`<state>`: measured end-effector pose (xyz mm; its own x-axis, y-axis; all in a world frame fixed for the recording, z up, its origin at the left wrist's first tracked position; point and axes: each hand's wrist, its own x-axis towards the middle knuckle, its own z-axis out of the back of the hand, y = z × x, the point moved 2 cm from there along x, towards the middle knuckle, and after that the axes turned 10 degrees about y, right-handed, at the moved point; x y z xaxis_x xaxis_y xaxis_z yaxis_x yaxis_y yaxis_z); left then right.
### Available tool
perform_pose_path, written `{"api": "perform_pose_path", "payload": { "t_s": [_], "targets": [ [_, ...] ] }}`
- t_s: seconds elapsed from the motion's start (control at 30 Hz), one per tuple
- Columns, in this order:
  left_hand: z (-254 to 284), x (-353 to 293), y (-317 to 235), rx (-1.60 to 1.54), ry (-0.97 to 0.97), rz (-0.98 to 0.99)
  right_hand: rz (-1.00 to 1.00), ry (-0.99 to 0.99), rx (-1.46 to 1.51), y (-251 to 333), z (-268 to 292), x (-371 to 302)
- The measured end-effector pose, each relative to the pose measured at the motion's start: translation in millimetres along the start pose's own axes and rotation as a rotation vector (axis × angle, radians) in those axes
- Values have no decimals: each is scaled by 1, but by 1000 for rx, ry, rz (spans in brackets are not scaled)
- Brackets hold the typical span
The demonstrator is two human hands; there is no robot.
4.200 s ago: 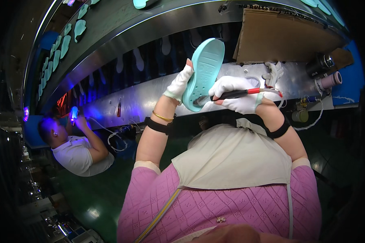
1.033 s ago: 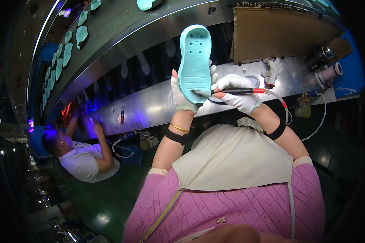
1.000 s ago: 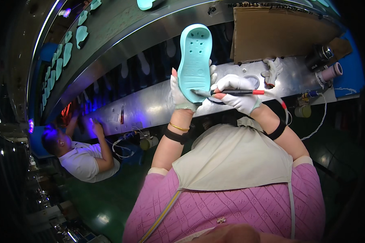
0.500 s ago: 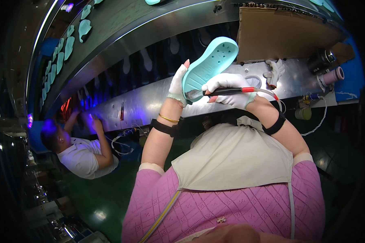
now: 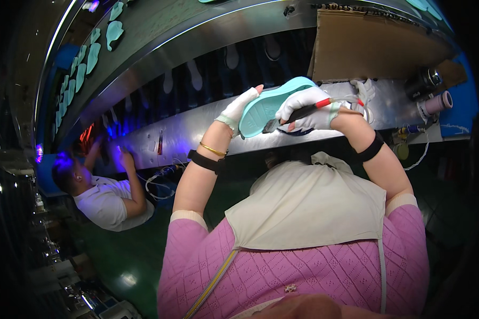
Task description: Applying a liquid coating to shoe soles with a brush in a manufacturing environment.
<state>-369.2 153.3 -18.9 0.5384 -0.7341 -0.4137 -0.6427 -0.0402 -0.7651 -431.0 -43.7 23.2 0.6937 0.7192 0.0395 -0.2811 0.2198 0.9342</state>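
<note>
A turquoise shoe sole (image 5: pixel 256 116) is held up over the metal bench, its inner side with ribs and a raised rim showing. My left hand (image 5: pixel 239 110), in a white glove with bare fingertips, grips the sole's left end, thumb along the edge. My right hand (image 5: pixel 310 106), gloved the same way, is closed round the dark handle of a brush (image 5: pixel 302 112) that has a red band and a thin tube at its back. The brush's grey tip (image 5: pixel 272 125) touches or nearly touches the sole near its lower end. My right hand covers much of the sole's right part.
Beyond the metal bench (image 5: pixel 197 118), a conveyor belt (image 5: pixel 159 26) carries several turquoise pieces (image 5: pixel 114 35). Cardboard (image 5: pixel 378 50) stands at the back right, near a black bottle (image 5: pixel 424 80) and a pinkish roll (image 5: pixel 438 102). A co-worker (image 5: pixel 109 199) works at the left.
The sole has come down and tipped flatter. My right hand and the brush have shifted right and slightly up, and the brush tip has moved right along the sole.
</note>
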Motion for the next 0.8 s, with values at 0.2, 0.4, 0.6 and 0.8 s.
{"api": "perform_pose_path", "payload": {
  "t_s": [0.2, 0.4, 0.6, 0.8],
  "targets": [
    [21, 10, 19, -167, 41, -110, 11, -254, 192, 2, 2, -11],
    [-24, 4, 25, -492, 190, -516, 76, -384, 318, -22, -51, 6],
    [-31, 0, 32, -513, 131, -587, 74, -657, 465, -11, -25, 6],
    [-27, 2, 43, -433, 34, -617, 251, -535, 245, -6, -48, 11]
  ]
}}
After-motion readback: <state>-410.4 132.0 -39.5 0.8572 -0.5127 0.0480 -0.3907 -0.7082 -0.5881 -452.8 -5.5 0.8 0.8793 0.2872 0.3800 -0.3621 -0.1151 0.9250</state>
